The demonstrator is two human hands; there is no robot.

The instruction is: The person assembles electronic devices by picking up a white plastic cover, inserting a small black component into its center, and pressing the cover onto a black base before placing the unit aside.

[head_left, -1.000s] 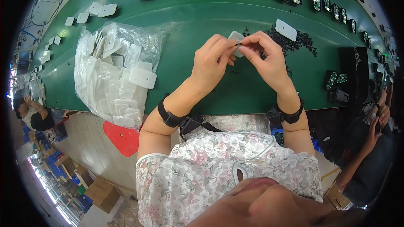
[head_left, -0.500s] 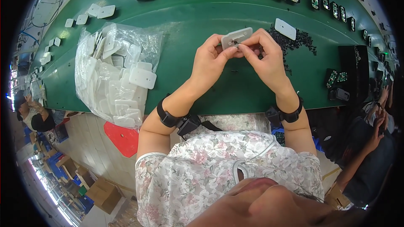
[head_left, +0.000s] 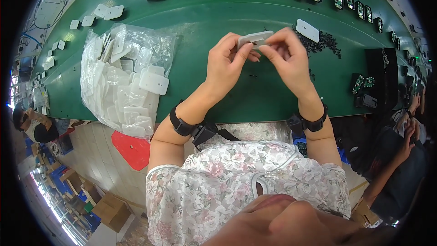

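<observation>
Upper middle of frame: left hand (head_left: 222, 61) has thumb and fingers clamped on the left end of a pale grey-white, rounded rectangular plastic plate (head_left: 256, 39), tilted and held up off the green tabletop (head_left: 195, 41).

Right hand (head_left: 291, 61) at the plate's right end, its upper fingers blurred; thumb and fingers look a little apart. Cannot tell if they touch the plate or pinch anything.

Change: half a second ago both hands' fingertips met at a small dark piece against the plate. Now the right hand has drawn slightly to the right, and that piece cannot be made out. Reading: the left hand seems to bear the plate alone, the right being freer.

Nearby, right of the hands: spread pile of tiny black parts (head_left: 328, 45), a flat white rounded plate (head_left: 307, 30) beside it. Left of frame: clear plastic bag (head_left: 162, 41) of similar plates
</observation>
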